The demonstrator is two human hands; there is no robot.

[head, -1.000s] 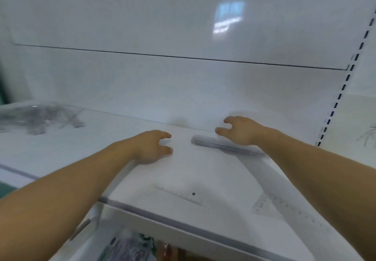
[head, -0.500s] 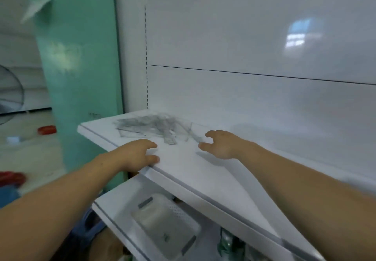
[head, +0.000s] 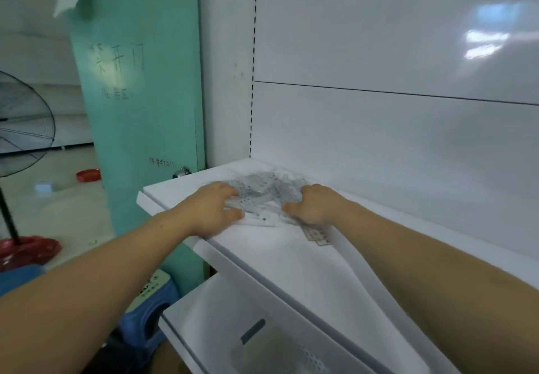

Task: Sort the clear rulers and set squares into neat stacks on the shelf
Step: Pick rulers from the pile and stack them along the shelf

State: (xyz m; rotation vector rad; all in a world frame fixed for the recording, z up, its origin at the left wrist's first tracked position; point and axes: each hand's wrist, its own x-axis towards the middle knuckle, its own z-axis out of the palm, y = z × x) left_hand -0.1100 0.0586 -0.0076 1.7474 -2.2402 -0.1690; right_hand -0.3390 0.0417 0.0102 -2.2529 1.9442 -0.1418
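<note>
Clear plastic rulers and set squares (head: 264,195), heaped at the white shelf's (head: 291,257) left end, are newly clasped by the curled left hand (head: 210,210) at 9 o'clock and right hand (head: 313,207) at 3, so sorting can begin

the shelf (head: 291,263) is white. the pile of rulers (head: 262,195) is clear with tiny dark marks and dots. the back wall (head: 379,140) is white with a row of black dashes. the door (head: 140,128) is mint green with dark scribbles. the fan (head: 26,128) is black wire, its base (head: 29,247) red. the stool (head: 137,315) is blue.
</note>
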